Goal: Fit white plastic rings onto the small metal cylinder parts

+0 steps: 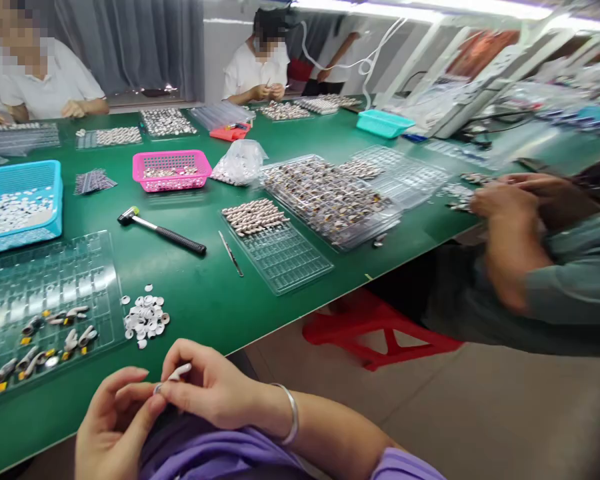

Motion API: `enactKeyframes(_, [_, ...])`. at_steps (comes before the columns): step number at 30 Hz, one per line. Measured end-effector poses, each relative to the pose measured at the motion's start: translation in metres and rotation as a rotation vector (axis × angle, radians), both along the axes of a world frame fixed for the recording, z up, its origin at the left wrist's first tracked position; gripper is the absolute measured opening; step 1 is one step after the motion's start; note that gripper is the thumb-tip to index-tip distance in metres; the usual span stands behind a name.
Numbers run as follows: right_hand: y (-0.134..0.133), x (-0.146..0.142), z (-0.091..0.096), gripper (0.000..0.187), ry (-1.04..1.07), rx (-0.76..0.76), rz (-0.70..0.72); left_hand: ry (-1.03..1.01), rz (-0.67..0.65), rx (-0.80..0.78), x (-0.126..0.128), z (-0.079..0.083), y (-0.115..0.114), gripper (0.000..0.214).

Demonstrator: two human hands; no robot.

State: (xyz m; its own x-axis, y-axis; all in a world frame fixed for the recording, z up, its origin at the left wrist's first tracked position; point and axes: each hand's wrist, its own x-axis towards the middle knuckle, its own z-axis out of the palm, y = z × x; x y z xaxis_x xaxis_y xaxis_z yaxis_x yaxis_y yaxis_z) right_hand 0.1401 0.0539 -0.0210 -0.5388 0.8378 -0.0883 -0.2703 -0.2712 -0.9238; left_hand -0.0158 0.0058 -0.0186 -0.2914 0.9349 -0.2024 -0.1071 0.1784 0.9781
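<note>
Apparently midway, white piece [181, 371] being fingertip-pinched by left hand [114, 417] and right hand [216, 385]; centre tray [285, 261] being seen half-filled, near tray [87, 267] sparsely; discs [147, 317] being left loose.

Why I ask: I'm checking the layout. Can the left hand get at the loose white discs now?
Probably yes: the loose white discs lie just beyond the left hand, nothing standing between, though it's busy at a small pale piece.

No readable text anywhere; no label, brand, number or sign legible in view.
</note>
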Motion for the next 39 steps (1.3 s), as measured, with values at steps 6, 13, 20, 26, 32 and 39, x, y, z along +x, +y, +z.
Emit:
enactKeyframes(6, [-0.004, 0.01, 0.006, 0.027, -0.052, 0.125, -0.034, -0.167, -0.111, -0.062, -0.001, 0.004, 0.008, 0.042])
enactKeyframes(13, [-0.008, 0.011, 0.009, 0.016, -0.076, 0.185, -0.034, -0.235, -0.155, -0.044, -0.002, 0.006, 0.005, 0.038])
enactKeyframes(20, [-0.01, 0.014, 0.007, 0.021, -0.075, 0.205, 0.007, -0.121, -0.09, 0.05, 0.002, 0.003, 0.002, 0.034])
enactKeyframes(26, [-0.011, 0.012, 0.002, 0.02, -0.076, 0.126, 0.003, -0.002, 0.026, 0.107, 0.014, 0.007, 0.0, 0.031])
enactKeyframes(32, [-0.01, 0.012, -0.011, 0.031, 0.152, -0.149, -0.021, 0.099, -0.1, 0.055, 0.004, 0.006, 0.002, 0.036])
enactKeyframes(39, [-0.013, 0.008, -0.022, 0.032, 0.333, -0.309, -0.031, 0.089, -0.325, -0.06, -0.019, -0.006, 0.002, 0.024])
